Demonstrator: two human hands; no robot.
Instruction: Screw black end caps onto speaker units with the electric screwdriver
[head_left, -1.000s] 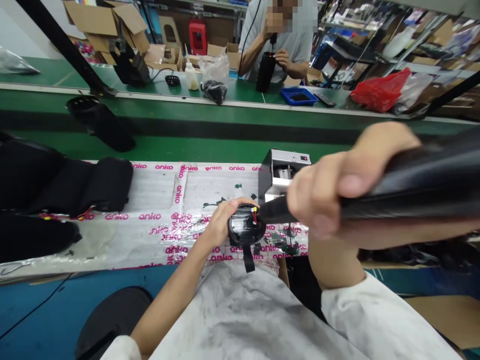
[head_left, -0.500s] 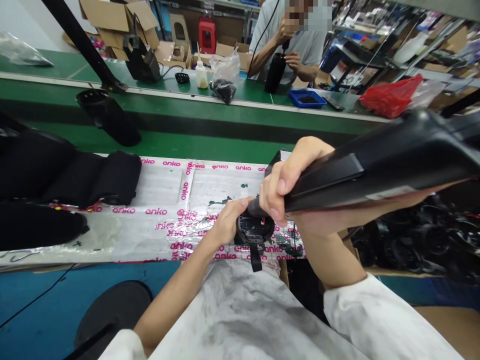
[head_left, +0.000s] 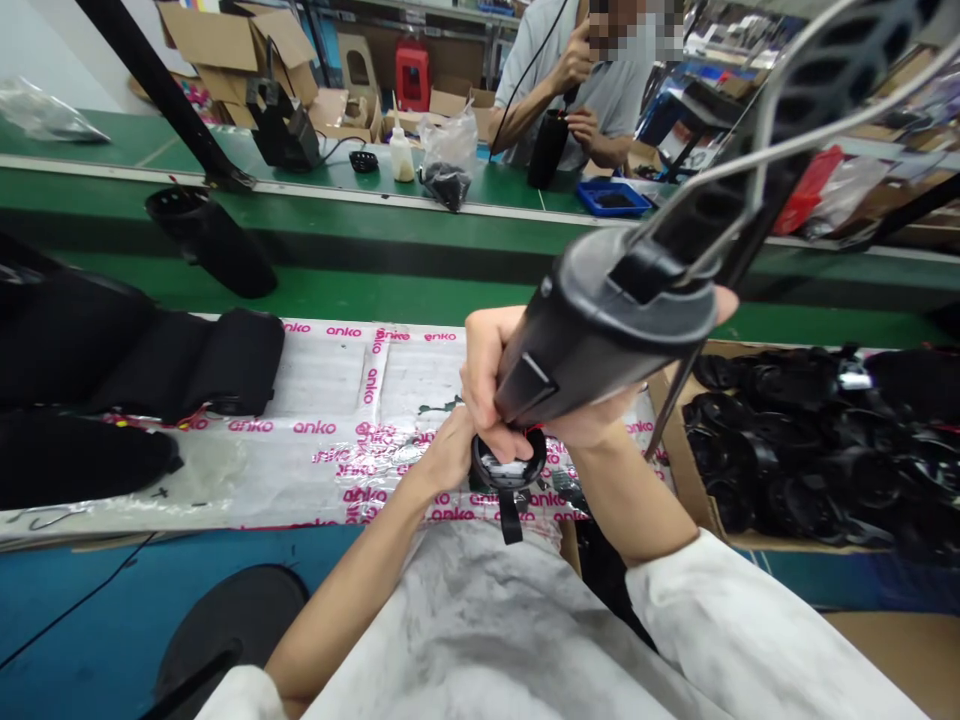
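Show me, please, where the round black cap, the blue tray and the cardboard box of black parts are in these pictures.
Round black cap [head_left: 508, 482]: head view, on its lower rim.
Blue tray [head_left: 611, 211]: head view, on its front edge.
Cardboard box [head_left: 679, 455]: head view, on its left wall.

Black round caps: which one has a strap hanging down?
The cap in the left hand has a black strap hanging from it. The other black round caps lie heaped in the cardboard box.

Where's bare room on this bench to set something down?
Open film lies between the black padded rolls and the left hand. Green belt runs free behind the film. It's crowded around the round black part and in the carton of black parts.
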